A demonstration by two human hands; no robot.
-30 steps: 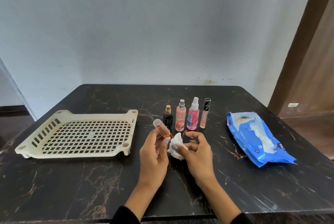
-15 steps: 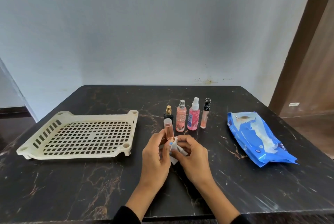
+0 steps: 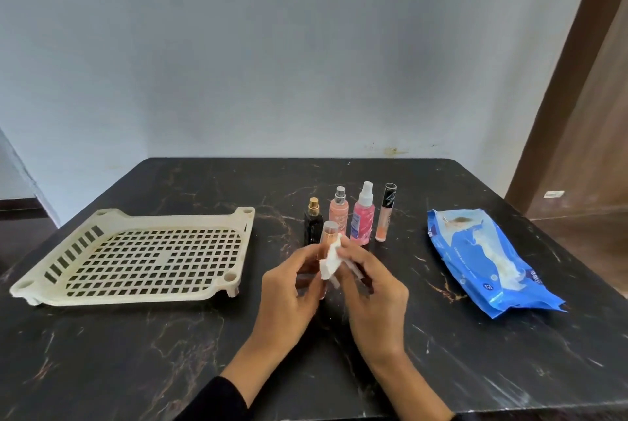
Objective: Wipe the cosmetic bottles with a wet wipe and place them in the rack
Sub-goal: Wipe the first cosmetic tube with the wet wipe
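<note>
A small clear tube of peach-pink liquid with a transparent cap (image 3: 327,240) is held nearly upright above the dark marbled stone tabletop (image 3: 136,352), its lower part hidden behind the fingers. The grip of the left hand (image 3: 289,295) is clamped around the tube from the left side. A crumpled white wet wipe (image 3: 331,262) is pressed against the right side of the tube, and the grip of the right hand (image 3: 370,298) is pinched shut on that wipe. Both hands are raised over the middle of the tabletop, and dark sleeves are seen at the wrists near the bottom edge.

Just behind the hands, four more bottles are stood upright in a row: a black square bottle with a gold spray top (image 3: 313,223), a peach bottle with a silver spray top (image 3: 338,213), a pink bottle with a white spray top (image 3: 363,220), and a slim peach lip-gloss tube with a black cap (image 3: 385,213). The black bottle is partly covered by the held tube.

A cream plastic rack with a square-grid base (image 3: 142,254) is set to the left on short legs, well apart from the hands, with nothing in it. A blue soft pack of wet wipes (image 3: 482,257) is laid flat to the right, with its flap open and white wipe material showing.
</note>
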